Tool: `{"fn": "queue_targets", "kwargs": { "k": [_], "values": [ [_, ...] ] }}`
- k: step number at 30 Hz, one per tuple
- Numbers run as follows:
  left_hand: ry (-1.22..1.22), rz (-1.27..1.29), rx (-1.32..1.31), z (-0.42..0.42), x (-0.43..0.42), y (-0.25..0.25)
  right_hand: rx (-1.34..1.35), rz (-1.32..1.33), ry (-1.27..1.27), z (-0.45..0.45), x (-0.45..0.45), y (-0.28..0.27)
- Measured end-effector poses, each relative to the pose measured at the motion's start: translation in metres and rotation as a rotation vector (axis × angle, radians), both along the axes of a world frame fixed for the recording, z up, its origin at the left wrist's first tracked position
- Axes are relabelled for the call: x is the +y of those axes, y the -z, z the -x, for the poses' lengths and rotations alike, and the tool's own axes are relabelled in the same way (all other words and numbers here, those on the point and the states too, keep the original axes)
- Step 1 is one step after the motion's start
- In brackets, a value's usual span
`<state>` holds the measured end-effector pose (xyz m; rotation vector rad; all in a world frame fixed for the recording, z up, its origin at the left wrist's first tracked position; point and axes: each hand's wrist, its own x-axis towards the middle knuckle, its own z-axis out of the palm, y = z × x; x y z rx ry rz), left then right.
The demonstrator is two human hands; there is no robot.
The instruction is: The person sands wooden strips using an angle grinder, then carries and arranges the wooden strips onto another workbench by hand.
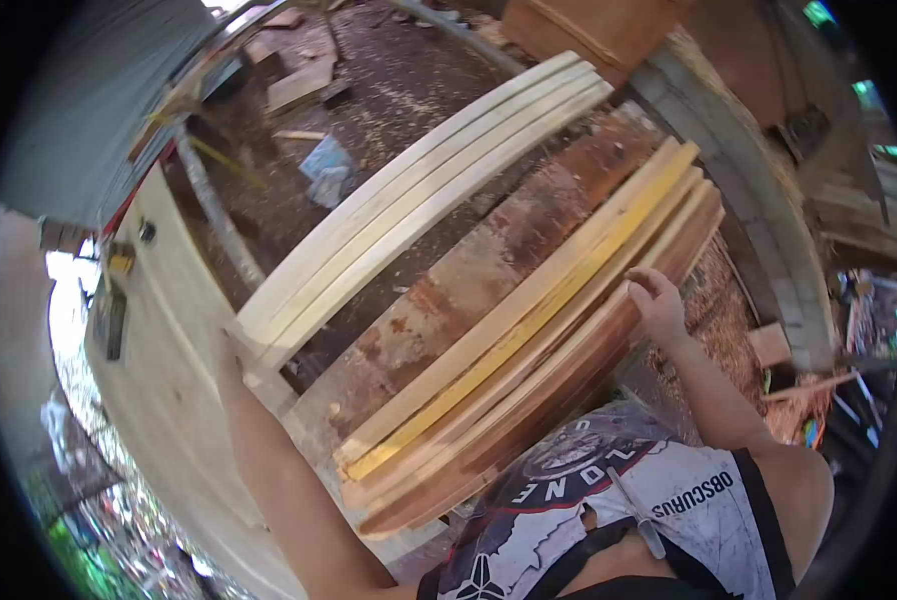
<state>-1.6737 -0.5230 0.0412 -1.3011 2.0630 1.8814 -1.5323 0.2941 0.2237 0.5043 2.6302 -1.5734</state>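
Note:
Several pale wooden strips (419, 200) lie side by side across the far part of the bench. My left hand (244, 362) is at their near left end, its fingers blurred and partly hidden. A second group of wooden strips (529, 345), with yellow and reddish-brown pieces, lies closer to my body. Over the right part of this group is my right hand (657, 303), with the fingers bent and touching the edge of the outer reddish strip. Between the two groups shows a stained, rusty brown surface (449, 285).
A large pale board (169, 370) stretches along the left, with a dark tool (116, 322) on it. Concrete blocks (769, 210) run along the right. Wood scraps (304, 80) and a blue-white packet (327, 170) lie on the ground beyond.

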Motion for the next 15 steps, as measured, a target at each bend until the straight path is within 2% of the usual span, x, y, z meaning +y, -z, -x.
{"fn": "queue_targets", "kwargs": {
  "k": [1,2,3,5,6,7,9,10,13,14,15],
  "values": [
    [0.045,0.158,-0.048,0.0,0.012,0.005,0.04,-0.131,0.03,-0.005,0.011,0.009],
    [0.084,0.317,-0.106,0.0,0.045,-0.013,0.071,-0.258,0.052,-0.011,0.016,0.014],
    [0.13,0.648,-0.202,-0.004,0.074,-0.038,0.069,-0.264,0.071,-0.014,0.009,0.014],
    [0.129,0.705,-0.202,-0.008,0.097,-0.056,0.23,-0.67,-0.158,-0.009,-0.007,0.009],
    [0.12,0.774,-0.215,-0.013,0.098,-0.062,0.19,-0.684,-0.191,-0.014,-0.007,0.021],
    [0.121,0.779,-0.211,-0.017,0.095,-0.061,0.192,-0.681,-0.187,-0.017,-0.01,0.026],
    [-0.056,0.31,-0.008,-0.03,0.085,-0.051,0.177,-0.908,-0.185,-0.023,-0.018,0.034],
    [-0.051,0.316,-0.006,-0.036,0.079,-0.037,0.177,-0.903,-0.179,-0.024,-0.02,0.036],
    [-0.069,0.212,0.12,-0.036,0.09,-0.04,0.222,-0.829,-0.119,-0.025,-0.02,0.04],
    [-0.029,0.292,0.019,-0.041,0.116,-0.067,0.247,-0.848,-0.122,-0.025,-0.019,0.042],
    [-0.031,0.355,-0.027,-0.045,0.123,-0.072,0.269,-0.863,-0.128,-0.026,-0.019,0.044]
  ]
}}
